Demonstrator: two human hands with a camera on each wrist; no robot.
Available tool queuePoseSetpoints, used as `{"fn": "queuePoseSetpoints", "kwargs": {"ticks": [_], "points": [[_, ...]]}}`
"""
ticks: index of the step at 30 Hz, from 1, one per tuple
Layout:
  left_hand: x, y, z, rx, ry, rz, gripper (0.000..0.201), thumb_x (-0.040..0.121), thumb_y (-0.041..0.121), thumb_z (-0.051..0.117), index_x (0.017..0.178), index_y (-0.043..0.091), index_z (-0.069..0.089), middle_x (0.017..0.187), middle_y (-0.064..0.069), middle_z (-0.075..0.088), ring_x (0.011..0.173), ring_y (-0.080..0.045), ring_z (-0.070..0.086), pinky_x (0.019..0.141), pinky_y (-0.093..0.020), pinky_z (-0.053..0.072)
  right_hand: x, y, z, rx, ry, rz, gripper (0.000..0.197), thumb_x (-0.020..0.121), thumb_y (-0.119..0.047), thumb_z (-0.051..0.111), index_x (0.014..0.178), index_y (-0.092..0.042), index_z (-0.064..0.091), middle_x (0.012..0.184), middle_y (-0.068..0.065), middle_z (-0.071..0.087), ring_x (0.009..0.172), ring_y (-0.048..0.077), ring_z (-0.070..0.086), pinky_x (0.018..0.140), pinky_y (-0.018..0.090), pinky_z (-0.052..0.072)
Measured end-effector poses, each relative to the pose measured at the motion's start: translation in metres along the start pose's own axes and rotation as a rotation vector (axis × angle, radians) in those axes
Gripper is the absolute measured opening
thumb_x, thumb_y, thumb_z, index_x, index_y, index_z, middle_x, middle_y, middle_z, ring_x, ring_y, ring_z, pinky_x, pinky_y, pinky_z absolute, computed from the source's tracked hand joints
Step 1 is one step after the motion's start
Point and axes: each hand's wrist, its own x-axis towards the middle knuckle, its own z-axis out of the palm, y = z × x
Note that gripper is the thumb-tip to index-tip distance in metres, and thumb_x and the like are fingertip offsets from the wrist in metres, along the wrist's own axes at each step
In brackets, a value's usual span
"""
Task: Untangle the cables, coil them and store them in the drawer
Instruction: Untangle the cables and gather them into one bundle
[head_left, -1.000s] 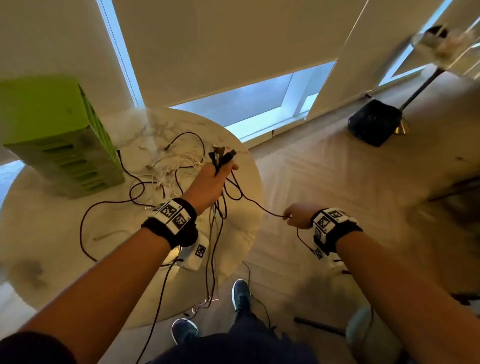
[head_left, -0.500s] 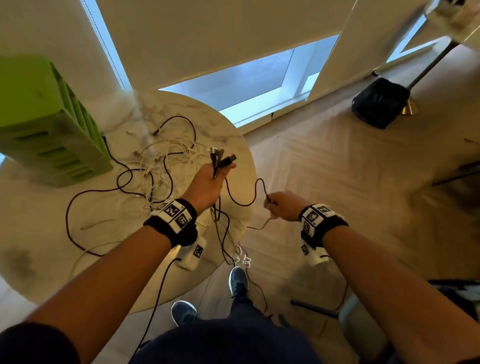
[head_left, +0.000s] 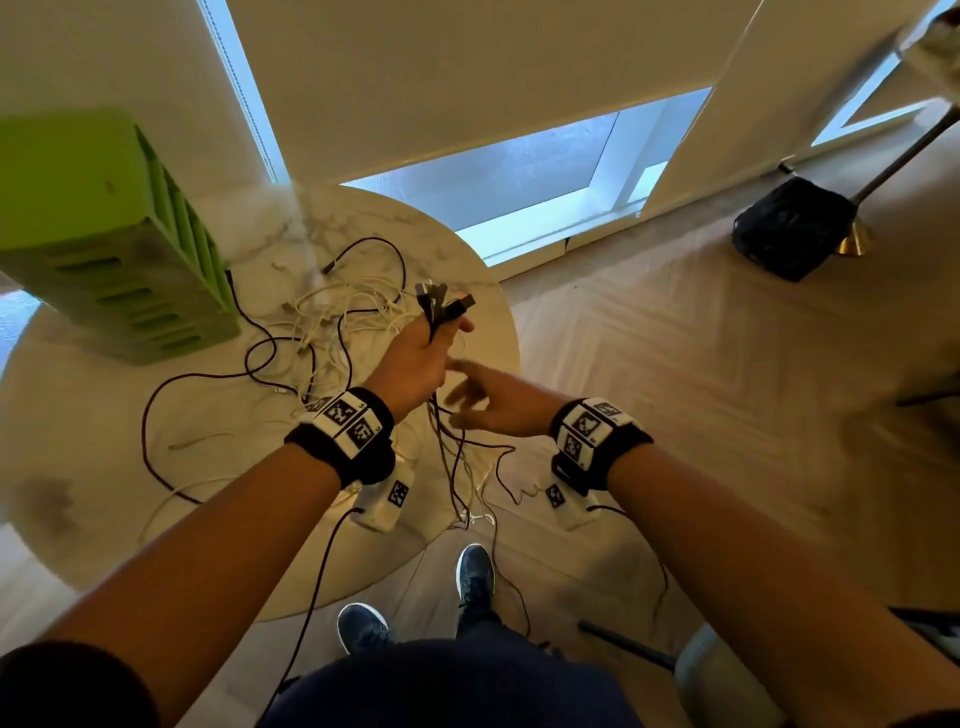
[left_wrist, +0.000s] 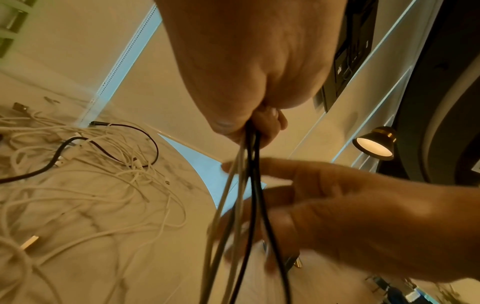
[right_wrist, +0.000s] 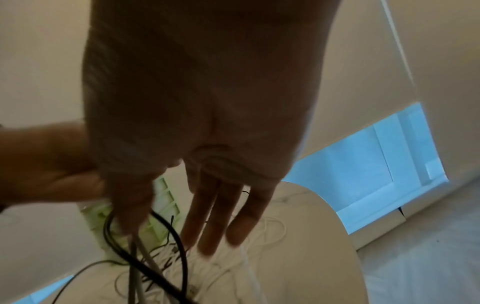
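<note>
My left hand (head_left: 415, 358) grips a bundle of dark and pale cables (head_left: 441, 306) above the table's right edge, plug ends sticking up out of the fist. The strands (left_wrist: 249, 185) hang down from the left hand (left_wrist: 249, 82) toward the floor. My right hand (head_left: 483, 400) is just below and right of it, blurred, its fingers (right_wrist: 215, 216) straight and spread against the hanging strands (right_wrist: 145, 257), gripping nothing I can see. A tangle of white cables (head_left: 343, 322) and a long dark cable (head_left: 208, 379) lie on the round marble table (head_left: 104, 467). The green drawer unit (head_left: 104, 234) stands at the back left.
Cable ends trail over the table edge to the floor by my shoes (head_left: 475, 571). A black bag (head_left: 789, 228) and a lamp's brass base (head_left: 852, 244) sit on the wooden floor at the right. A chair (head_left: 727, 675) is at the lower right.
My right hand let go of the dark cable it had pulled out to the right and moved left, under the left hand. That cable now hangs slack. The left hand kept its grip.
</note>
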Motion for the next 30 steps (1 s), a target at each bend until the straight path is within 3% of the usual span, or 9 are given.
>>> {"fn": "queuePoseSetpoints", "kwargs": {"ticks": [4,7,10,14,17,20,23,27,30], "points": [[-0.001,0.010,-0.002,-0.208,0.020,-0.069,0.033,0.110,0.039,0.040,0.093,0.015,0.055,0.072,0.001,0.033,0.055,-0.008,0.030,0.052,-0.024,0.027,0.004,0.004,0.010,0.009,-0.188,0.070,0.094,0.088,-0.046,0.073,0.159,-0.022,0.017,0.153,0.003,0.044,0.137,0.017,0.045,0.113,0.035,0.037],[-0.004,0.016,0.000,-0.354,-0.074,-0.104,0.033,0.112,0.033,0.038,0.086,0.015,0.049,0.066,0.004,0.036,0.057,-0.010,0.031,0.058,-0.028,0.026,0.011,0.002,0.018,0.158,-0.176,-0.003,0.040,0.103,-0.036,0.053,0.132,-0.008,0.057,0.116,0.004,0.068,0.109,0.016,0.064,0.102,0.030,0.047],[-0.010,0.022,-0.006,-0.250,-0.090,-0.093,0.030,0.112,0.030,0.038,0.092,0.013,0.052,0.058,0.006,0.036,0.065,-0.015,0.053,0.075,-0.032,0.046,0.018,0.005,0.008,0.150,-0.054,0.050,0.034,0.106,-0.041,0.041,0.094,-0.014,0.058,0.088,0.009,0.062,0.084,0.028,0.066,0.092,0.046,0.054],[-0.019,0.024,-0.018,-0.277,-0.031,-0.087,0.030,0.112,0.033,0.034,0.097,0.014,0.052,0.065,0.001,0.037,0.089,-0.022,0.066,0.103,-0.043,0.047,0.021,0.014,-0.005,-0.168,0.265,-0.017,0.037,0.104,-0.046,0.046,0.093,-0.011,0.048,0.079,0.008,0.060,0.069,0.028,0.057,0.065,0.045,0.047],[-0.020,0.024,-0.030,-0.475,0.033,-0.109,0.033,0.111,0.041,0.034,0.100,0.015,0.051,0.065,-0.001,0.035,0.077,-0.024,0.065,0.098,-0.054,0.051,0.013,0.000,0.015,-0.179,0.194,-0.137,0.035,0.101,-0.048,0.052,0.085,-0.019,0.042,0.070,-0.004,0.051,0.058,0.012,0.042,0.056,0.028,0.036],[-0.024,0.026,-0.051,-0.608,0.074,-0.181,0.036,0.107,0.050,0.037,0.098,0.018,0.049,0.064,0.002,0.029,0.059,-0.017,0.052,0.090,-0.060,0.058,0.012,-0.006,0.037,-0.066,0.122,-0.169,0.039,0.098,-0.050,0.055,0.082,-0.017,0.043,0.068,-0.005,0.047,0.058,0.009,0.038,0.058,0.026,0.036],[-0.033,0.023,-0.073,-0.662,0.024,-0.219,0.032,0.108,0.046,0.039,0.091,0.021,0.049,0.062,0.006,0.026,0.052,-0.010,0.032,0.084,-0.054,0.059,0.019,-0.014,0.034,0.045,0.073,-0.099,0.051,0.098,-0.056,0.051,0.078,-0.009,0.048,0.068,-0.001,0.045,0.060,0.012,0.041,0.060,0.033,0.038],[-0.041,0.021,-0.102,-0.737,0.029,-0.246,0.032,0.108,0.029,0.045,0.077,0.023,0.045,0.064,0.006,0.023,0.053,-0.010,0.027,0.079,-0.047,0.059,0.034,-0.038,0.019,0.363,-0.098,0.059,0.057,0.103,-0.058,0.030,0.064,-0.018,0.040,0.060,-0.002,0.035,0.051,0.012,0.028,0.050,0.026,0.027],[-0.046,0.018,-0.123,-0.697,0.095,-0.216,0.028,0.105,0.018,0.040,0.077,0.024,0.039,0.067,0.006,0.023,0.054,-0.010,0.026,0.070,-0.039,0.056,0.051,-0.058,0.029,0.111,-0.061,-0.005,0.056,0.102,-0.062,0.031,0.068,-0.020,0.046,0.063,-0.003,0.046,0.055,0.014,0.039,0.058,0.028,0.038]]}}
